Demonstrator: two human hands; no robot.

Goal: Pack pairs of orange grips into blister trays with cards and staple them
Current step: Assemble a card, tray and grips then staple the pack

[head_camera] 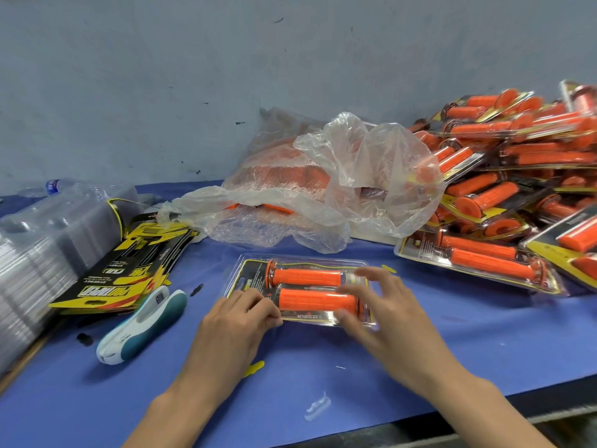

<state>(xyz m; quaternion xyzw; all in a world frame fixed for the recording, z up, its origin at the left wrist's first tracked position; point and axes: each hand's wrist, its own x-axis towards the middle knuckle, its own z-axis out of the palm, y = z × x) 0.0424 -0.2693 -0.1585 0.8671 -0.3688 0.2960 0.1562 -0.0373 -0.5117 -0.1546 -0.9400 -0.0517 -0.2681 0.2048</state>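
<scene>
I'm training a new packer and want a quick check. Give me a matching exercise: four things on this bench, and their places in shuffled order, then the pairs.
Things: 1 stapler; 2 plastic bag; 3 finished packs; 4 blister tray.
Places: A heaped at the right; B gripped by the left hand, right hand over it; C beside the printed cards; D directly behind the tray.
Pairs: 1-C; 2-D; 3-A; 4-B.
</scene>
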